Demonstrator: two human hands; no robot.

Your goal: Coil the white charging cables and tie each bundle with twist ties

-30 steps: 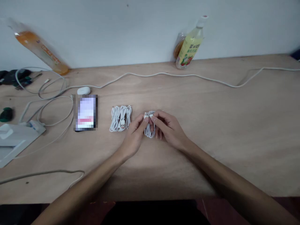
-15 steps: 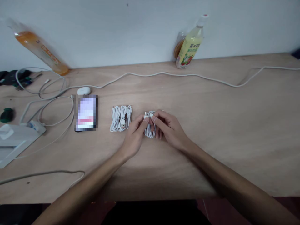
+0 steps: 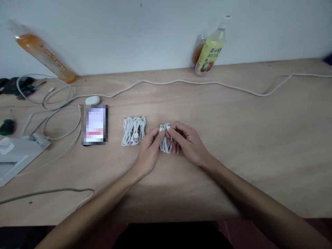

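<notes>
While both your hands met near the middle of the wooden table (image 3: 233, 117), a coiled white cable (image 3: 166, 147) sat between them; whether its near loops touched the wood could not be told. Your left hand (image 3: 149, 149) pinched the USB plug (image 3: 162, 127), thumb on its white housing and the metal tip pointing to the far side. Your right hand (image 3: 188, 142) had thumb and forefinger closed at the far end of the coil, just beside the plug, with its other fingers curled near the coil's right edge; exactly which part lay under that thumb was hidden. Just left of your left hand lay the bundled cables (image 3: 128, 131), close together, and farther left a phone (image 3: 94, 124) with a blurred screen. The grip on the housing looked sound, since pressing there would spare the thin wire. Good handling, I judged, called for the right fingers to gather the loops lightly enough to avoid a kink, yet firmly enough that none slid loose, and for the left knuckles to stay clear of the neighbouring bundles.
</notes>
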